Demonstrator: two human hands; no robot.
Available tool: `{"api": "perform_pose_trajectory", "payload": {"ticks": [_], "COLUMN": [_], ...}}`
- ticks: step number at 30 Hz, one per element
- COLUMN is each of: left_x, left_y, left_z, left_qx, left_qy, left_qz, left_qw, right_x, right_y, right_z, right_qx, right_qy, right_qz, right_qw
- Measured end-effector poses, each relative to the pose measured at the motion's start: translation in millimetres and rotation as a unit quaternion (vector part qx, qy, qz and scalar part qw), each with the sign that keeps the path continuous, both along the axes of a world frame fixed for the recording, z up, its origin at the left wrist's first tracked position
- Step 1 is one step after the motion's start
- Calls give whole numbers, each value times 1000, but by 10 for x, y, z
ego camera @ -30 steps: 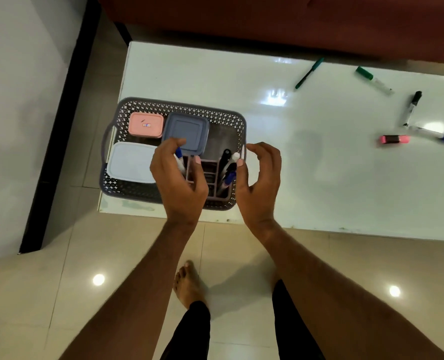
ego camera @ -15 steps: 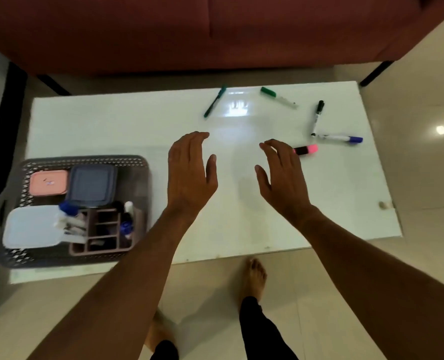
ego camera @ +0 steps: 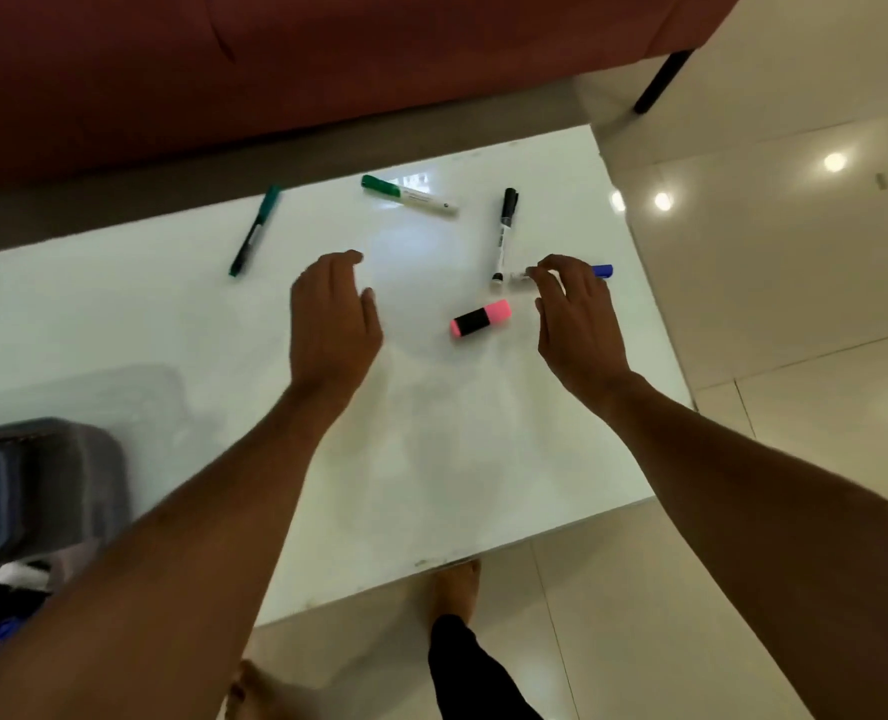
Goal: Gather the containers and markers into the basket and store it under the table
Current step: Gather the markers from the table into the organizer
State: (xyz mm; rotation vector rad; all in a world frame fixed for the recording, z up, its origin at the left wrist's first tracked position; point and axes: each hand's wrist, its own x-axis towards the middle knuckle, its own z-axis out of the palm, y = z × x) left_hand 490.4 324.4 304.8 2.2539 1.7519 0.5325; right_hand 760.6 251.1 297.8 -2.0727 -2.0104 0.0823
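Right hand (ego camera: pixel 577 324) is curled over the blue marker (ego camera: pixel 602 271) — fingers bent, grip can't be told. Left hand (ego camera: pixel 332 319) is held loosely spread, empty, left of the pink highlighter (ego camera: pixel 481 318); basket (ego camera: pixel 67 475) sits far left.

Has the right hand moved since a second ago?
Yes. The right hand was beside the basket at the table's left end; it now reaches over the blue-capped marker, near the pink highlighter, at the table's right end.
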Motion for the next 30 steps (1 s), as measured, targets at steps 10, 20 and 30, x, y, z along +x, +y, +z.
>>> {"api": "perform_pose_trajectory", "payload": {"ticks": [10, 20, 30], "left_x": [-310, -421, -140], "left_y": [943, 1323, 1352], "left_z": [-306, -414, -331], "left_qx": [-19, -76, -135], "left_qy": [132, 189, 179], "left_qz": [89, 165, 190], "left_qw": [987, 965, 956], "right_x": [338, 328, 180], "right_y": [357, 467, 582], "right_z": [-416, -477, -412], "right_qx": [-51, -53, -38], "right_qy": [-23, -37, 36], "right_qz": [-36, -57, -101], "right_qw": [998, 996, 994]}}
